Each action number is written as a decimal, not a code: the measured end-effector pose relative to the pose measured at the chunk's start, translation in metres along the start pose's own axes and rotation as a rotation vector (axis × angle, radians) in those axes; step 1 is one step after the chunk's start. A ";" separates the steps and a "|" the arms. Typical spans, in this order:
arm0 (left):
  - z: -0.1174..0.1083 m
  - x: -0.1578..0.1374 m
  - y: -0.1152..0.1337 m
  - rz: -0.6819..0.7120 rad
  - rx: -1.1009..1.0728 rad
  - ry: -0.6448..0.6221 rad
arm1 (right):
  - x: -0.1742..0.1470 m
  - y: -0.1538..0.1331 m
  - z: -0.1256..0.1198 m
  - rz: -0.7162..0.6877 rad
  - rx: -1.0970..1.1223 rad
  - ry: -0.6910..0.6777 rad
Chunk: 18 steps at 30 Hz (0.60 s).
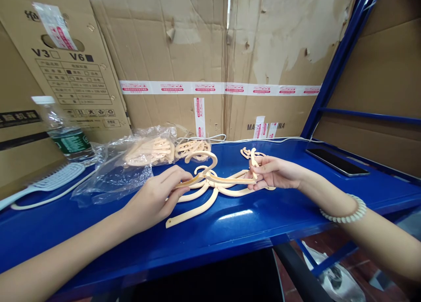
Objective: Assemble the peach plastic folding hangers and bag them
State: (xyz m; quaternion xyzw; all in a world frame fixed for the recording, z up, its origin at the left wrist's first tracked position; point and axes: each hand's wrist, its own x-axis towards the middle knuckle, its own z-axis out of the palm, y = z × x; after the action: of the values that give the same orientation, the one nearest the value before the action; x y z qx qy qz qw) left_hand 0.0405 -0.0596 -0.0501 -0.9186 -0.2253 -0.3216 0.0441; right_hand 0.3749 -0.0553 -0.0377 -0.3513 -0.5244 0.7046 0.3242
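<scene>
My left hand [164,190] is closed around the left arm of a cream plastic clothes hanger [226,179], which is raised a little above the blue shelf with its hook upward. At the hanger's right end, my right hand [272,172] pinches a small cream plastic piece [254,159] against the tip; whether the two are joined I cannot tell. Under and behind the held hanger lie several more cream hanger parts [194,212], partly hidden by it. A few small cream pieces [246,153] rest just behind my right hand.
Clear plastic bags [98,183] with cream hanger parts [151,151] lie at the back left. Further left are a water bottle [67,133] and a hairbrush [62,178]. A phone [337,161] lies at right. Cardboard [174,56] walls the back of the blue shelf [131,240].
</scene>
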 end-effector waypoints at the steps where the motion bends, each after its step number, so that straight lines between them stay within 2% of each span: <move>1: 0.000 0.000 0.000 0.002 0.004 0.003 | 0.000 0.000 0.000 0.001 0.002 -0.001; 11: 0.001 -0.001 0.000 0.006 0.028 0.021 | 0.002 0.003 0.000 -0.017 -0.018 0.049; 14: 0.002 -0.002 -0.001 0.020 0.025 0.016 | 0.005 0.008 0.000 -0.078 -0.071 0.079; 18: 0.004 -0.002 -0.001 0.021 0.022 0.020 | 0.008 0.014 0.004 -0.179 -0.116 0.183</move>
State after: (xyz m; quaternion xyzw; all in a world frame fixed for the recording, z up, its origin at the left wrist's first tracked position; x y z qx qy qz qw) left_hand 0.0407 -0.0583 -0.0547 -0.9172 -0.2186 -0.3278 0.0598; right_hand 0.3665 -0.0541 -0.0521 -0.3842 -0.5615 0.6065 0.4114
